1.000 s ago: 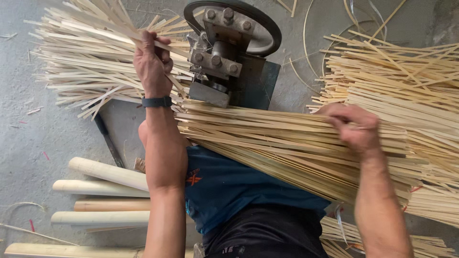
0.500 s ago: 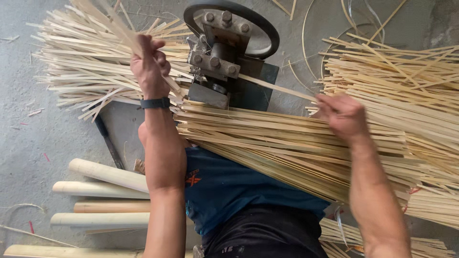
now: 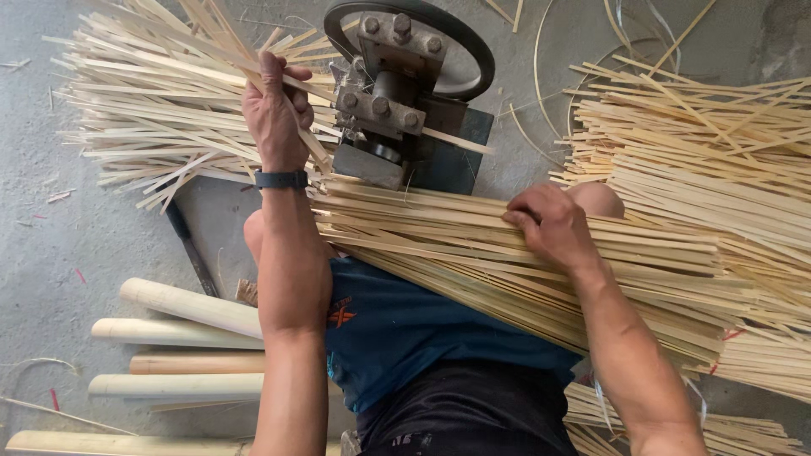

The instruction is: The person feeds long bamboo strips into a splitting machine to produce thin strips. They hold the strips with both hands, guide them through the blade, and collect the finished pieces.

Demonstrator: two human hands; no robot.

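Left hand (image 3: 274,114) clenched on a thin bamboo strip (image 3: 456,142) just left of the iron splitter (image 3: 397,101), right hand (image 3: 549,224) gripping the lap bundle (image 3: 473,253) below it — light, springy, splintery, probably best pinched near the end.

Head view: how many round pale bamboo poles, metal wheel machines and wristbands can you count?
Round pale bamboo poles: 5
Grey metal machine with a black wheel: 1
Dark wristband on the left wrist: 1
Total: 7
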